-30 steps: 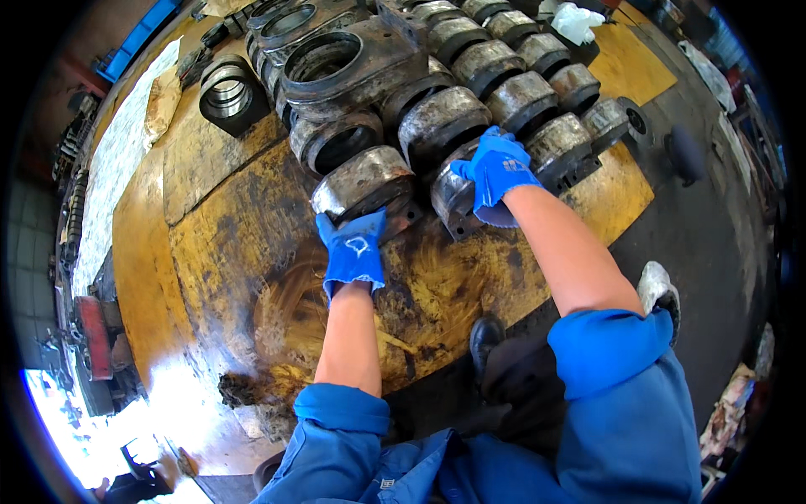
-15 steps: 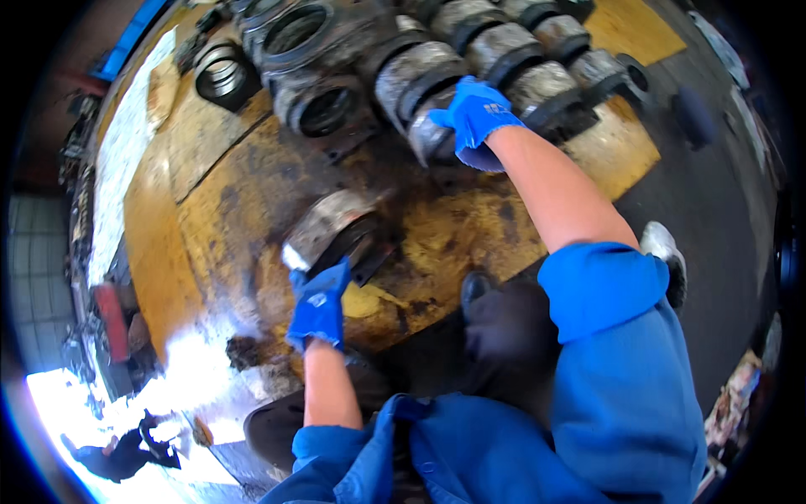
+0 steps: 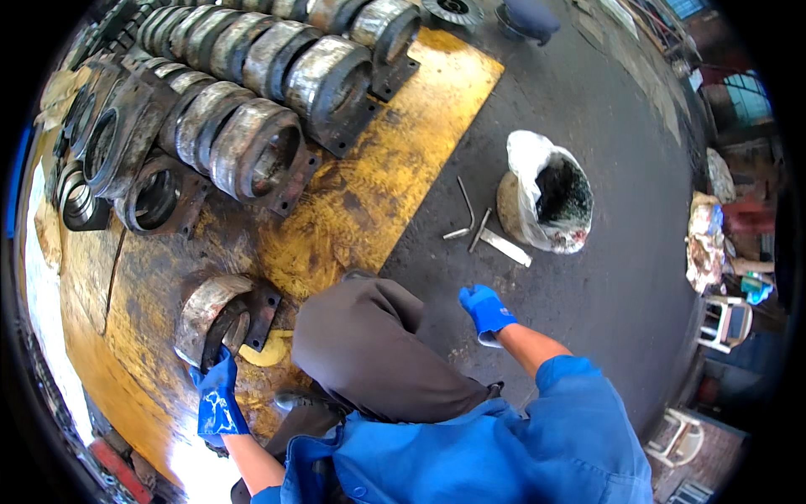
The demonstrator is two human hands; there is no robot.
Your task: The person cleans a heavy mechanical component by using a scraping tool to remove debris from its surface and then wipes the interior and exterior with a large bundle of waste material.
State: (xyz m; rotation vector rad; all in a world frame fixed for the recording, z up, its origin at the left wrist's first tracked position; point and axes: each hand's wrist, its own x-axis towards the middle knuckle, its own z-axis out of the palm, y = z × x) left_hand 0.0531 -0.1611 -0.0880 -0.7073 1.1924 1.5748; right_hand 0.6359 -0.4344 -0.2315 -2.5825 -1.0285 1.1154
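A worn metal bearing housing (image 3: 208, 312), ring-shaped with a flat drilled flange, lies on the stained yellow board at my left. My left hand (image 3: 218, 395), in a blue glove, is closed on its near lower edge; the fingertips are partly hidden inside the ring. My right hand (image 3: 485, 312), also gloved in blue, hangs over the dark floor with its fingers curled together and nothing visible in them. Beyond it lie a bent metal rod (image 3: 464, 210), a short thin rod (image 3: 480, 230) and a flat metal bar (image 3: 506, 248).
A bucket lined with a white bag (image 3: 516, 197) stands past the tools, dark material inside. Rows of similar housings (image 3: 252, 147) fill the far left of the yellow board (image 3: 378, 197). A toothed disc (image 3: 453, 10) lies at the far edge. White stools (image 3: 724, 323) stand at the right.
The view has swung right. My right hand has left the row of housings and moved over the dark floor near the tools. My left hand stays at the single housing.
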